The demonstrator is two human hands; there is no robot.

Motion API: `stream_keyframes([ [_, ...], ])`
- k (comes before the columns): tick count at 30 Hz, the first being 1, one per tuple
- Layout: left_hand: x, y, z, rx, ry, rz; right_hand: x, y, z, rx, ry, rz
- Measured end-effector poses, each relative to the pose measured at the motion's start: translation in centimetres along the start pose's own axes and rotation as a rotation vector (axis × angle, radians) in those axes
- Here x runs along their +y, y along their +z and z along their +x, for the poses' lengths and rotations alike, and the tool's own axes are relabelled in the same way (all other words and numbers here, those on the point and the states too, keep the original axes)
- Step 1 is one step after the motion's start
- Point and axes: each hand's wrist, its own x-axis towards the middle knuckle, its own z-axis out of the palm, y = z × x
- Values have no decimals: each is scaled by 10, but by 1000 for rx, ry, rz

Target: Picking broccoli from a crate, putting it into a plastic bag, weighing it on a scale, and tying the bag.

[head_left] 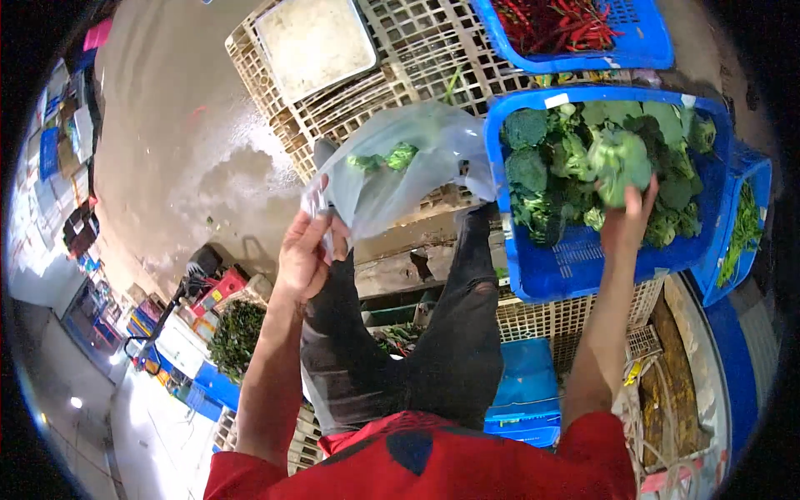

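My left hand (310, 248) is closed on the gathered edge of a clear plastic bag (425, 171), which spreads out to the right above the crates. Through its film show some pale green vegetable pieces (387, 158). My right hand (629, 218) grips a head of broccoli (621, 162), its pale cut underside turned up, over a blue basket (515, 271). Several more broccoli heads (525, 171) with leaves fill the back and left of that basket. The fingertips of my right hand are partly hidden by the broccoli.
Behind stands a blue basket of red chillies (554, 25); at right, another holds long green vegetables (740, 237). Beige plastic crates (400, 62) carry a white-topped weighing platform (317, 42). A blue box (523, 387) sits beside my leg. Wet floor (179, 125) lies to the left.
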Motion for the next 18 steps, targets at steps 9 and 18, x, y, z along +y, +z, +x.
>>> stream_keyframes([
  [9, 1, 0, 6, -71, -68, 158, 39, 141, -126, -326, 134, -124],
  [18, -19, -21, 9, 8, -60, 199, 130, 40, 58, -79, 198, -1462],
])
